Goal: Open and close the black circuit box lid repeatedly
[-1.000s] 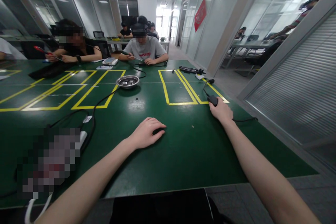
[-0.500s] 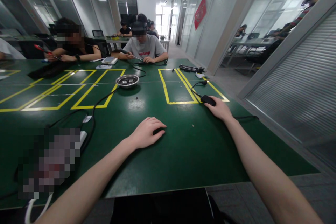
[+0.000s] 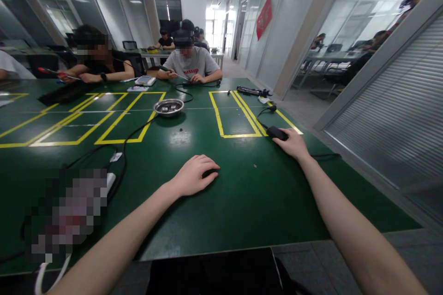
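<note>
Nearest my camera, well to the left of the bowl and nearer than it, I see a white-edged object point(image 3: 110, 185), mostly blurred out, with a looped white cable point(image 3: 39, 279) just beside it. The left hand point(image 3: 195, 176) rests palm down on the glossy dark green table point(image 3: 235, 212), nearer than the bowl and slightly to its right, fingers loosely bent, thumb a little apart — I make out nothing in its grasp. The right hand point(image 3: 294, 143), well to the right of the bowl and a bit nearer, has its fingers and thumb closed around a small black oblong block point(image 3: 277, 133); I cannot tell whether that block touches the table. A thin black cord point(image 3: 258, 119) curves from its far end to a black plug point(image 3: 273, 108).

The bowl itself, shallow, round and of shiny metal point(image 3: 169, 115), holds small silvery metal pieces point(image 3: 169, 109). Yellow tape outlines point(image 3: 240, 136) lie on both sides of it. Farther than the bowl, to its right, is a folded black tripod-like stand point(image 3: 252, 91). Beyond the bowl sit two people: one in a grey T-shirt point(image 3: 194, 62) with a screwdriver point(image 3: 166, 70), and — to the bowl's left — one in black point(image 3: 117, 62) with a red-handled tool point(image 3: 51, 72).
</note>
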`<state>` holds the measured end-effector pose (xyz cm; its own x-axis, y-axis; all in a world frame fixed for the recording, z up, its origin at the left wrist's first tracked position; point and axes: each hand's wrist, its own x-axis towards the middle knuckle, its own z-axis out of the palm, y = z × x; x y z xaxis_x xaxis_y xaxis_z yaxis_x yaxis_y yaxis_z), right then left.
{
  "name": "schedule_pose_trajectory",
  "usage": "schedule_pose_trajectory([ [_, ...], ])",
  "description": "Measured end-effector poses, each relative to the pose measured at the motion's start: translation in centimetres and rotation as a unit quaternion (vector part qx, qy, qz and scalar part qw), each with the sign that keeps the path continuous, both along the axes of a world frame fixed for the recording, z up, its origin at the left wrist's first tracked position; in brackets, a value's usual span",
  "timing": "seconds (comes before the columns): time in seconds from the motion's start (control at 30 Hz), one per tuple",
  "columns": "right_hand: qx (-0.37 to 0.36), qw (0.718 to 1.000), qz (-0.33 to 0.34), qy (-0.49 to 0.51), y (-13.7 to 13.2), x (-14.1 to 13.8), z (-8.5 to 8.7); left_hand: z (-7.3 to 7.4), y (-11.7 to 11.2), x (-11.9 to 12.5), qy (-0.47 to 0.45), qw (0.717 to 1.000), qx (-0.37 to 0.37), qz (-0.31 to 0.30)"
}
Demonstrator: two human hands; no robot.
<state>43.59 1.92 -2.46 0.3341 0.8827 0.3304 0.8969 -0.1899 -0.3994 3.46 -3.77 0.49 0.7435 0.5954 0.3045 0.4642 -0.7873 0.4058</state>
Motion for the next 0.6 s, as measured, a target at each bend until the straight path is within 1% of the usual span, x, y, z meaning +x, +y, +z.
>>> schedule_pose_trajectory([
  [0.07,-0.008,1.000,0.000,0.003,0.04,-0.13,0.11,0.04,-0.02,-0.01,0.002,1.000,0.001,0.001],
  [0.2,-0.003,0.997,-0.082,0.008,0.14,-0.59,0.11,0.13,-0.04,0.03,0.009,1.000,0.000,0.000],
  [0.27,0.009,0.994,-0.111,0.010,0.17,-0.68,0.05,0.15,-0.04,0.06,0.009,1.000,-0.002,-0.001],
  [0.47,0.056,0.991,-0.119,0.015,0.24,-0.06,-0.15,0.20,-0.05,0.10,0.007,1.000,-0.004,-0.001],
  [0.6,0.066,0.989,-0.131,0.031,0.30,0.26,-0.32,0.18,0.01,0.10,0.004,1.000,-0.003,0.000],
])
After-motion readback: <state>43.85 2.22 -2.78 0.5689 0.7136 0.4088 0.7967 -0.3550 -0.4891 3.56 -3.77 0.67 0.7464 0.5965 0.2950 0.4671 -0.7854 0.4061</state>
